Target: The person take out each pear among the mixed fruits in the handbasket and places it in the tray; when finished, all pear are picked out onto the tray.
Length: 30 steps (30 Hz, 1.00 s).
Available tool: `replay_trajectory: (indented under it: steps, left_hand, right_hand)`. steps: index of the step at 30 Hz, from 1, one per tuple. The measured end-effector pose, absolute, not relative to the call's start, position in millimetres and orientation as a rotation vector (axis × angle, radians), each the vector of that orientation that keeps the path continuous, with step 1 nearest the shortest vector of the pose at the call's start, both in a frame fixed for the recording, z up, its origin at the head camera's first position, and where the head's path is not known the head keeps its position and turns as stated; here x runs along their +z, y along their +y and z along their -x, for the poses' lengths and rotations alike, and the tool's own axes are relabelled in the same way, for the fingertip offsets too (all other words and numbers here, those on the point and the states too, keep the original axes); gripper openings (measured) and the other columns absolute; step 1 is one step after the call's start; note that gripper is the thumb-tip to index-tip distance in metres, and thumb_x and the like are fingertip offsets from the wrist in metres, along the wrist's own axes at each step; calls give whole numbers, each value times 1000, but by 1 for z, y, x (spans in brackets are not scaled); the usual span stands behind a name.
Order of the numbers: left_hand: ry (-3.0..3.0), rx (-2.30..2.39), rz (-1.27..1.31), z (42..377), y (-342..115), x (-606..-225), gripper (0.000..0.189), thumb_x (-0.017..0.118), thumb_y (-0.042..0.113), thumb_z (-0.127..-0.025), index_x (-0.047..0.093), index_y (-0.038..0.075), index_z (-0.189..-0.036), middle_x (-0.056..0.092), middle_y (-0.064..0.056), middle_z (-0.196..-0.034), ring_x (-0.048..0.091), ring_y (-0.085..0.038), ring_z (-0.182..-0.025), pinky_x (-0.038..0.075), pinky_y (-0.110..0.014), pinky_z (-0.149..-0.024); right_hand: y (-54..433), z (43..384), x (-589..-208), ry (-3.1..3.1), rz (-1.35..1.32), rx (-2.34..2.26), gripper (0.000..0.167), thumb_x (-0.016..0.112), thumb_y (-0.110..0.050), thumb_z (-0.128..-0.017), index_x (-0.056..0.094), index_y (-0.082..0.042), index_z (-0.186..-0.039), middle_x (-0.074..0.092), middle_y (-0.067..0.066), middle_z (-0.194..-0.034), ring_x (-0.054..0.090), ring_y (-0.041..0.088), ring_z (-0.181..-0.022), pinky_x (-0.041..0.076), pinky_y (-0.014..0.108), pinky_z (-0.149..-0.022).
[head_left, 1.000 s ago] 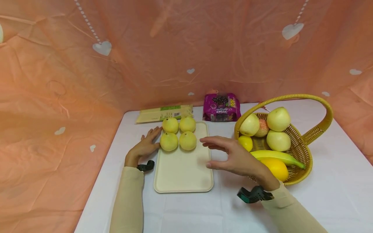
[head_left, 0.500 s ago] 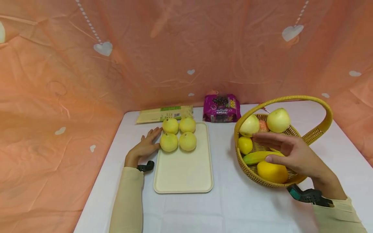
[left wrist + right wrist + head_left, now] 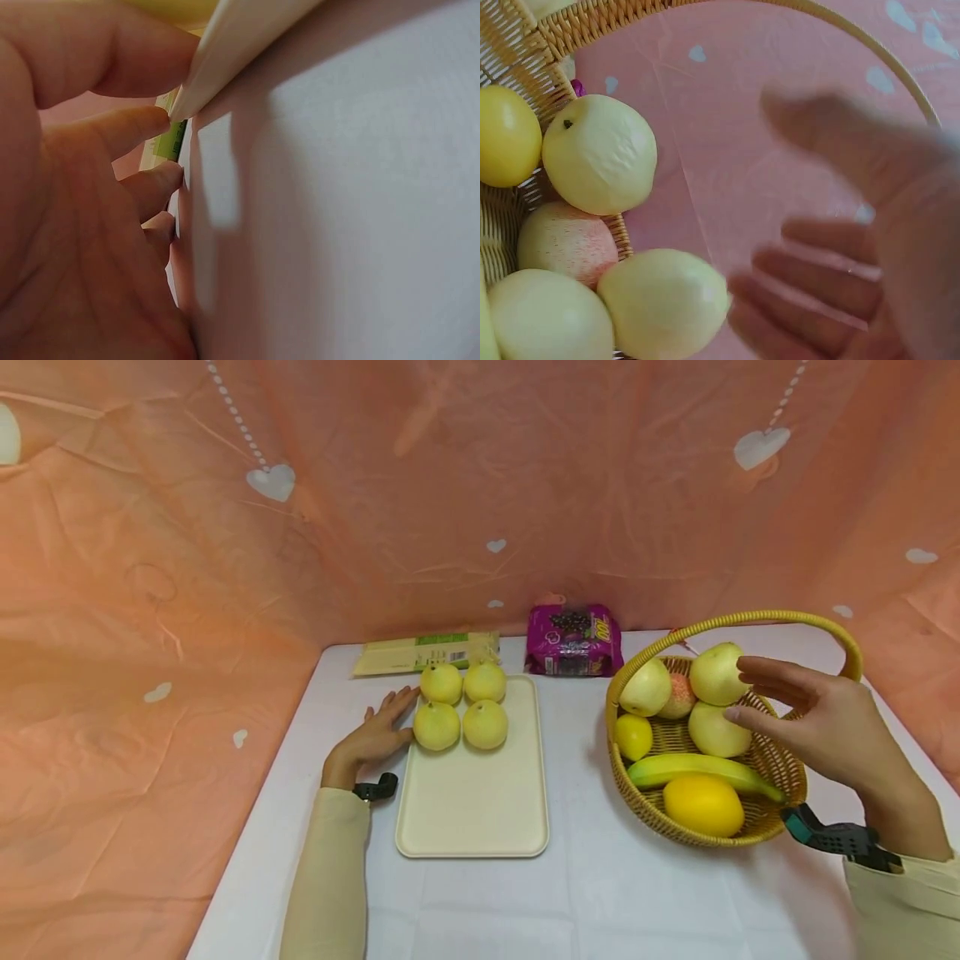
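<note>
My left hand (image 3: pixel 372 739) lies beside the cream tray (image 3: pixel 472 810), fingers extended, thumb and fingertips at its left edge. In the left wrist view the thumb (image 3: pixel 142 56) meets the tray's rim (image 3: pixel 225 52). Several round pale-yellow pears (image 3: pixel 484 724) sit grouped in the tray's far half. My right hand (image 3: pixel 832 718) hovers over the right side of the wicker basket (image 3: pixel 645 806), fingers spread and holding nothing. Its fingertips overlap a pear (image 3: pixel 717 674) in the head view. The right wrist view shows the hand (image 3: pixel 832 255) beside a pear (image 3: pixel 664 304).
Also in the basket are a peach (image 3: pixel 677 697), a lemon (image 3: pixel 633 737), a banana (image 3: pixel 705 772) and a yellow mango-like fruit (image 3: pixel 703 806). The basket's tall handle (image 3: pixel 738 620) arches over the far side. Behind the tray lie a purple packet (image 3: pixel 573 641) and a flat beige packet (image 3: pixel 405 656).
My right hand has moved right, from beside the tray's pears across the basket to its right side, staying empty. The left hand and the pears on the tray have stayed put.
</note>
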<state>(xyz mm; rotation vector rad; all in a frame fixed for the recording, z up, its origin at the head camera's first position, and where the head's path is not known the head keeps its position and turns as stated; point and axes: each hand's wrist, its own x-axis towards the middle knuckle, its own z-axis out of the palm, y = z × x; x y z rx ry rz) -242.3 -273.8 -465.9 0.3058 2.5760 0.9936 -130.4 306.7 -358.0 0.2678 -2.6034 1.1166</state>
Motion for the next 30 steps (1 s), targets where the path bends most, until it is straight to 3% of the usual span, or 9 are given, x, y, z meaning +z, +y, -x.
replay_trajectory:
  steps: [1,3,4,6,8,10,12,15,30]
  left_hand:
    - [2582,987,-306,243,-274,-468,85,56,23,-99,22,21,-177,5,-13,-186,-12,-37,-172,-17,-67,-133]
    - [2583,984,-310,244,-275,-468,85,56,23,-99,22,21,-177,5,-13,-186,-12,-37,-172,-17,-67,-132]
    - [2592,975,-300,244,-275,-469,85,56,22,-99,22,22,-177,6,-11,-186,-11,-36,-172,-17,-66,-133]
    - [2584,990,-310,244,-275,-467,86,56,22,-99,22,21,-177,5,-13,-186,-12,-37,-172,-18,-67,-132]
    - [2577,1005,-315,242,-275,-465,86,57,22,-98,22,20,-177,5,-14,-186,-12,-38,-172,-19,-67,-132]
    - [2570,1022,-328,241,-274,-463,87,57,21,-97,22,19,-177,5,-16,-186,-12,-40,-171,-20,-68,-131]
    - [2566,1029,-343,239,-273,-461,87,57,21,-97,22,18,-177,5,-17,-185,-12,-41,-171,-20,-69,-131]
    - [2577,1016,-341,239,-273,-462,87,57,23,-97,23,19,-177,6,-15,-186,-11,-39,-172,-18,-67,-132]
    - [2577,1003,-302,236,-271,-459,83,56,17,-101,22,17,-177,6,-15,-186,-11,-37,-172,-18,-67,-133]
  right_hand:
    - [306,132,-356,-2607,-236,1033,60,95,-17,-86,73,-3,-140,80,0,-130,56,-33,-100,41,-7,-85]
    - [304,135,-353,-2621,-194,897,63,96,-25,-85,73,0,-139,79,19,-130,71,-16,-98,36,-8,-80]
    - [303,137,-352,-2635,-177,850,65,95,-28,-86,73,1,-139,76,28,-130,78,-3,-99,41,-2,-84]
    - [302,141,-351,-2673,-158,783,68,93,-33,-88,70,4,-140,73,33,-130,82,30,-104,56,17,-88]
    - [301,144,-351,-2726,-148,741,71,89,-36,-92,67,8,-143,71,38,-129,72,59,-111,62,47,-91]
    - [301,147,-352,-2790,-130,700,75,85,-41,-95,63,10,-145,70,41,-127,70,62,-112,54,73,-89]
    - [302,149,-353,-2843,-121,677,77,82,-44,-97,60,11,-147,69,44,-123,69,62,-110,54,76,-86]
    - [302,153,-355,-2881,-107,671,76,80,-46,-98,60,8,-147,70,45,-120,68,60,-109,53,75,-84]
    - [296,177,-363,-2988,79,796,94,69,-62,-102,45,9,-159,60,46,-138,57,63,-121,51,74,-95]
